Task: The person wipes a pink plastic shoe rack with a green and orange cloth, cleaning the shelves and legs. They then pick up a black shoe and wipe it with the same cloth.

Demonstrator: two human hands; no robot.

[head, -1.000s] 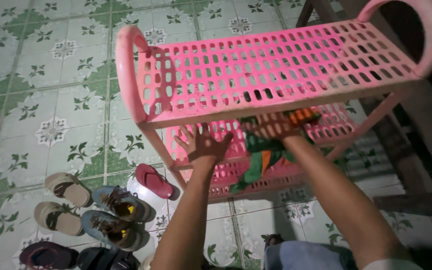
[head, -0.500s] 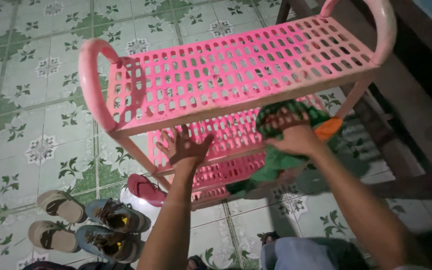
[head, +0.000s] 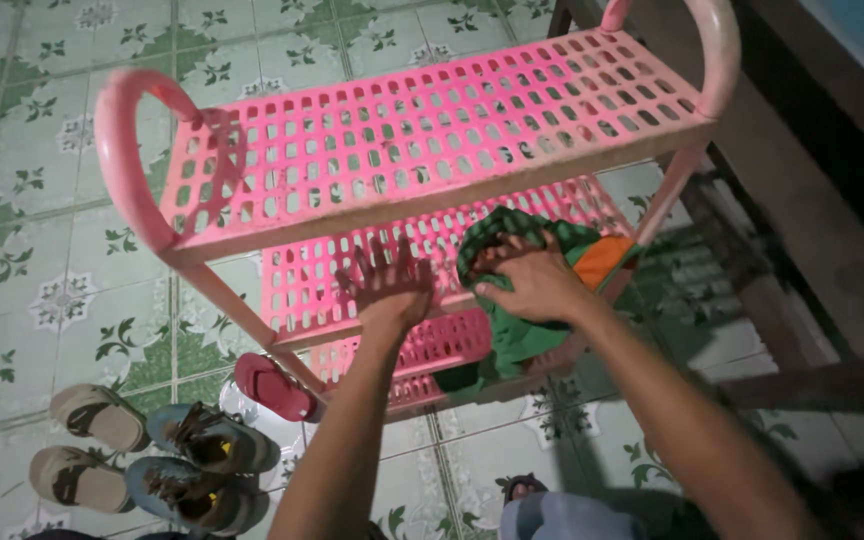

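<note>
1. Head view, largest first: a pink perforated shoe rack (head: 422, 140) stands on green-patterned floor tiles (head: 42, 250), its long axis running left to right.
2. On the rack's middle shelf (head: 302, 280) lies a green and orange cloth (head: 527, 335), directly under the right hand (head: 532, 280), whose fingers curl to grip it.
3. The left hand (head: 389, 285) rests flat just left of the cloth, fingers spread, holding nothing.
4. Sandals and sneakers (head: 202, 440) sit below left.
</note>
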